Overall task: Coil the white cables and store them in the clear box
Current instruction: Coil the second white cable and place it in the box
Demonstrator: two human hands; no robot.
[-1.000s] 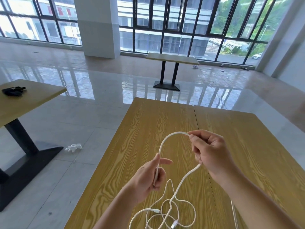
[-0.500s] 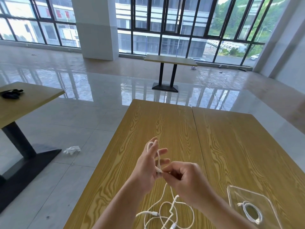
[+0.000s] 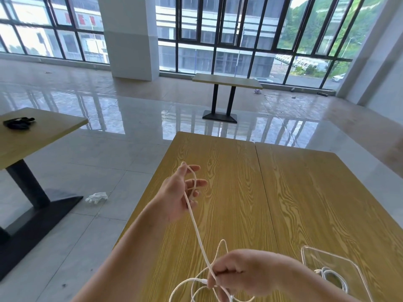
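Note:
A white cable [image 3: 197,231] runs taut between my two hands above the wooden table [image 3: 305,192]. My left hand [image 3: 182,194] is raised with fingers spread, and the cable is looped around them. My right hand [image 3: 242,274] is lower and nearer, pinching the cable; loose loops of it lie on the table below that hand. At the lower right stands the clear box [image 3: 357,271], with another coiled white cable [image 3: 333,277] inside it.
The table's left edge drops to a tiled floor where a crumpled white glove [image 3: 97,197] lies. A second table [image 3: 32,136] at the left carries a black object [image 3: 17,123]. A third table [image 3: 226,81] stands far back by the windows.
My right hand has pulled down and toward me along the cable, away from my left hand. My left hand has lifted and opened its fingers with a loop around them.

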